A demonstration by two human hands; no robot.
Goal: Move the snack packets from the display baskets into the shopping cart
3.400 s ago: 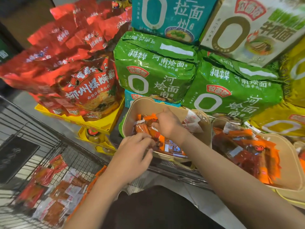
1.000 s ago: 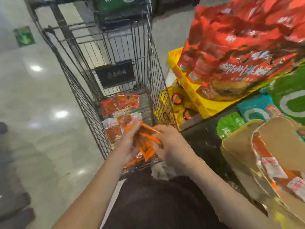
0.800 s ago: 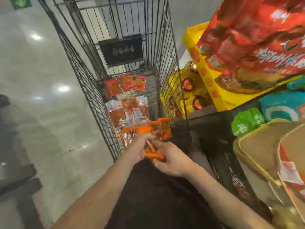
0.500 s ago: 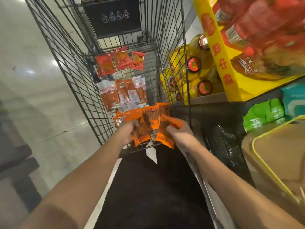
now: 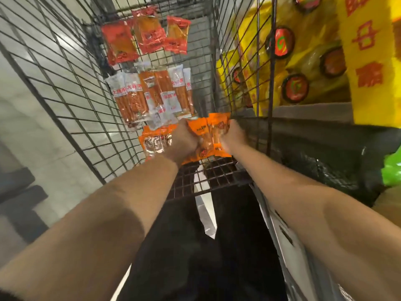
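Note:
Both my hands reach down into the wire shopping cart [image 5: 65, 92]. My left hand [image 5: 181, 141] and my right hand [image 5: 233, 134] grip a bunch of orange snack packets [image 5: 209, 135] between them, low over the cart's near end. More orange packets [image 5: 155, 140] lie just left of my left hand. On the cart floor farther off lie several clear packets with orange sticks [image 5: 152, 92] and three red packets [image 5: 144, 38]. The display baskets are out of view.
Right of the cart stands a yellow display box [image 5: 368, 61] over yellow bottles with red caps [image 5: 295, 88]. A dark shelf edge [image 5: 314, 135] runs beside the cart's right wall. A green packet [image 5: 392, 168] shows at the far right. Pale tiled floor [image 5: 28, 131] lies to the left.
My head has tipped further down over the cart. Both hands have pushed the orange packets forward and lower into the cart, closer together than half a second ago.

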